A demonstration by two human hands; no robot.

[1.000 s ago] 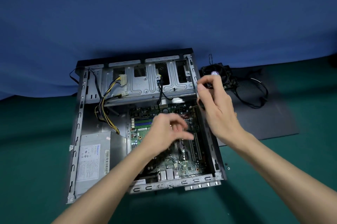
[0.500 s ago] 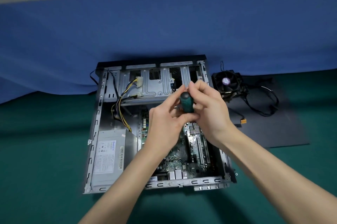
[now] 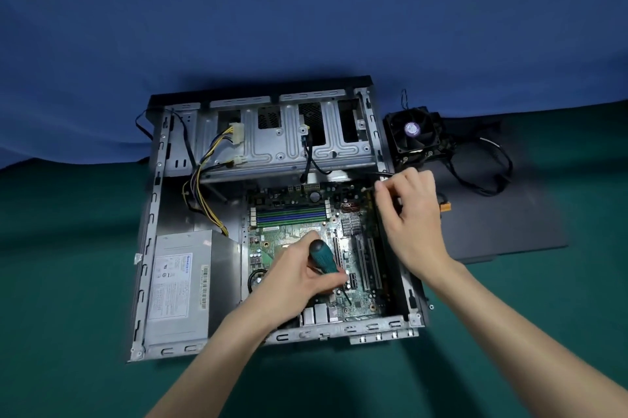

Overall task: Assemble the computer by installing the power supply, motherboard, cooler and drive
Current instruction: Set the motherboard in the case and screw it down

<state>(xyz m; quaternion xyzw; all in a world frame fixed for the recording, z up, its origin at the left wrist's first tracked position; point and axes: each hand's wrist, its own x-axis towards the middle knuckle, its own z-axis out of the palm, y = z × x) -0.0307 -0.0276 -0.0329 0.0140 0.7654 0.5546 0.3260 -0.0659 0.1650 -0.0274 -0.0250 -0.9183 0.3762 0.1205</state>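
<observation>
An open grey metal computer case (image 3: 149, 247) lies flat on the green-covered tabletop (image 3: 68, 281), close to its far edge where a blue cloth backdrop (image 3: 306, 9) hangs. Inside, the grey box-shaped power supply (image 3: 176, 285) sits in the near left corner of the case, and the green motherboard (image 3: 292, 213) lies beside it on the right half of the case floor. The left hand (image 3: 299, 278) has its fingers wrapped round a screwdriver with a teal and black handle (image 3: 323, 256), the shaft slanting down towards the near part of the board. The right hand (image 3: 411, 213) is at the board's far right corner, thumb and forefinger pinched together; I cannot tell whether anything is between them. The black square cooler fan (image 3: 416, 132) rests outside the case, just beside its far right corner, on a dark flat side panel (image 3: 503, 224) with its cables trailing across it.
</observation>
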